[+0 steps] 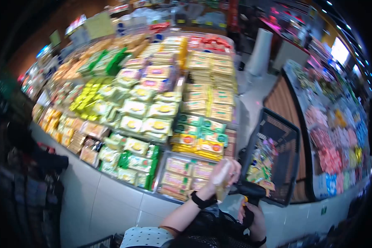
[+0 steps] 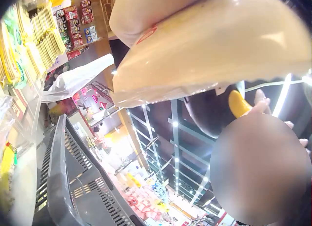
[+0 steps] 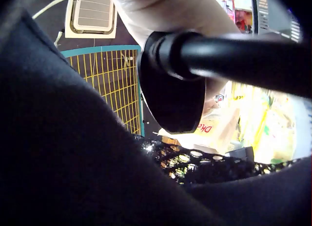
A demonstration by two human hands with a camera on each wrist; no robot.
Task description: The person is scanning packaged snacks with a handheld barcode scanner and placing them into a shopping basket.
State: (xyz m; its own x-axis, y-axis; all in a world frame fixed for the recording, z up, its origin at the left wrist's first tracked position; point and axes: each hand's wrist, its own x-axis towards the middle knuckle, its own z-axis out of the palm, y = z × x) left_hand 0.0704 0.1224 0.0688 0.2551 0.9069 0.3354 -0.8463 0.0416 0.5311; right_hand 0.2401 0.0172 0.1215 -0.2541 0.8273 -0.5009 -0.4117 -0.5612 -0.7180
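In the head view my left hand (image 1: 233, 168) grips a cream-coloured packet (image 1: 222, 178) above the front of the display. Close up in the left wrist view, the packet (image 2: 209, 55) has a shiny wrapper with a crimped edge and a small red print. My right hand (image 1: 256, 219) is lower and to the right, holding a black handle (image 1: 252, 189) with a yellow part on it. The right wrist view has the black bar (image 3: 239, 60) crossing in front of that hand. Beside it stands a dark grey shopping basket (image 1: 292, 165) with several colourful packs inside.
A wide display of packaged snacks (image 1: 149, 109) stands in front and to the left. Tan packs (image 1: 178, 167) lie in its nearest bin. A second wood-sided stand (image 1: 287, 99) with pastel packs is at the right. Pale floor tiles (image 1: 115, 188) run along the display's front edge.
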